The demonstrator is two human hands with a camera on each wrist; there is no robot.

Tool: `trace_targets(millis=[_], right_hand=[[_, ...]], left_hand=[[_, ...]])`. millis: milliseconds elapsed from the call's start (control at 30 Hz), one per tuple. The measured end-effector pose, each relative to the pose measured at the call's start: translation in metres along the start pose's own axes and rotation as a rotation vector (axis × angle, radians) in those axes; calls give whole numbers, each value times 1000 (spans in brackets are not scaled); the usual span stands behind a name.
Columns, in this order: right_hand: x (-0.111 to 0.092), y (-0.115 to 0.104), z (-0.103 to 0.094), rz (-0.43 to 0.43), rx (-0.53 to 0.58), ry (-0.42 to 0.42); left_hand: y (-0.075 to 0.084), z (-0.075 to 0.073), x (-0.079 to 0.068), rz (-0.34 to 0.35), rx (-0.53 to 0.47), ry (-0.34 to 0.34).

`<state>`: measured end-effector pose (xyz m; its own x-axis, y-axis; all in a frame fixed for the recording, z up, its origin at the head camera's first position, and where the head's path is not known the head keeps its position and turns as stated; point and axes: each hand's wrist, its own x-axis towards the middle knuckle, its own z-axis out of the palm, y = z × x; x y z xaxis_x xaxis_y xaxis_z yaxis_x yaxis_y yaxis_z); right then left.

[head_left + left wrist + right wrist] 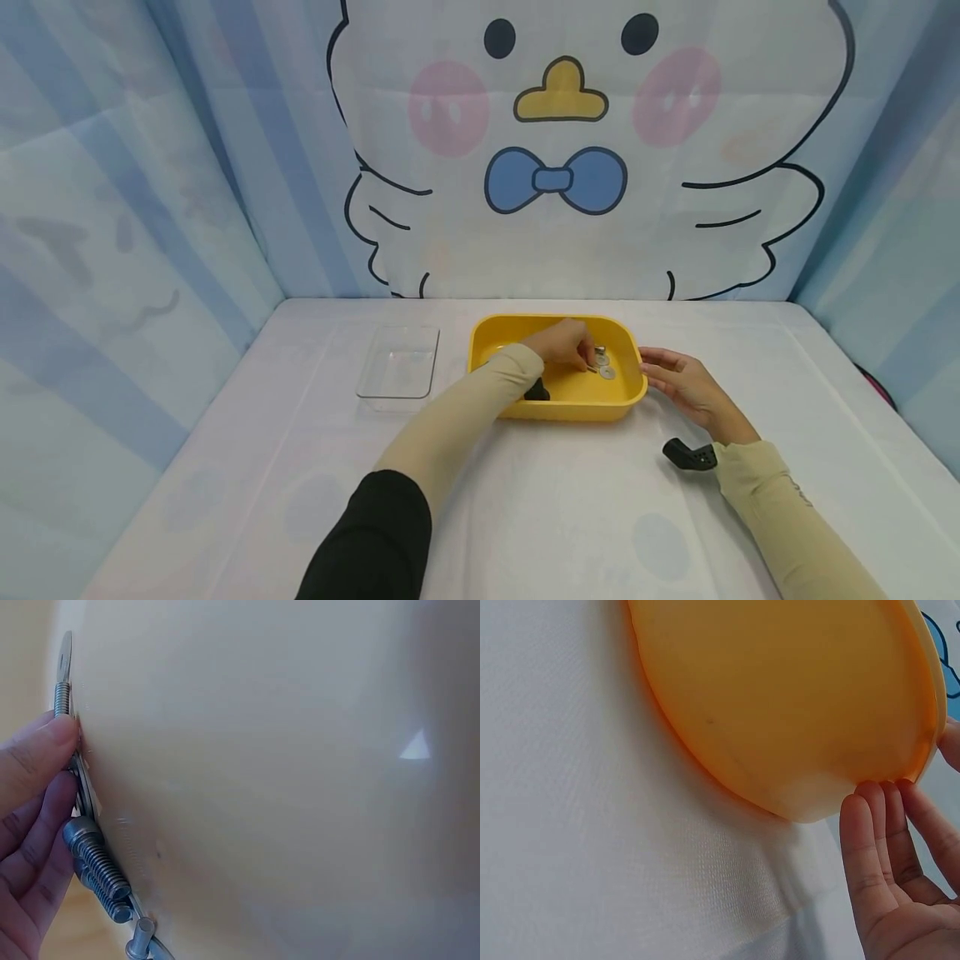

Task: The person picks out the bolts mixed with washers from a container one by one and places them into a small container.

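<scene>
In the head view, my left hand (566, 343) reaches down into the yellow tray (570, 412). The left wrist view shows that hand's thumb and fingers pinching a metal screw (62, 697), its threaded end standing above the thumb. Just below the fingertips lie thick threaded bolts (101, 866) and a smaller screw (142, 936), against the tray wall. Flat round washers (606, 372) rest on the tray floor beside the left hand. My right hand (686, 387) touches the tray's right end with fairly straight fingers (859, 832) on the outer wall.
A clear rectangular box (397, 367) stands on the white-covered table (555, 508), left of the tray. A black wrist camera (690, 456) sits at the right cuff. Behind the table hangs a curtain (555, 250) with a cartoon print.
</scene>
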<state>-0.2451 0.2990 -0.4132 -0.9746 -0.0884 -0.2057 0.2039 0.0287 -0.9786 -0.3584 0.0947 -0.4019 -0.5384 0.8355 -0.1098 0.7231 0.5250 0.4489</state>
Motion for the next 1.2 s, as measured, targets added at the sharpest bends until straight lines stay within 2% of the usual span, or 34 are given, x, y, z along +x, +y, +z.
trace_targets(millis=[433, 633, 967, 1200], right_hand=[[-2, 1, 2, -6, 21, -9], [-4, -1, 2, -23, 14, -43], [-7, -5, 1, -14, -61, -55], [-9, -6, 1, -14, -103, -38]], left_hand=[[-1, 2, 0, -2, -52, 15], [2, 0, 1, 7, -52, 23], [13, -16, -4, -32, -75, 97], [16, -31, -14, 6, -97, 131]])
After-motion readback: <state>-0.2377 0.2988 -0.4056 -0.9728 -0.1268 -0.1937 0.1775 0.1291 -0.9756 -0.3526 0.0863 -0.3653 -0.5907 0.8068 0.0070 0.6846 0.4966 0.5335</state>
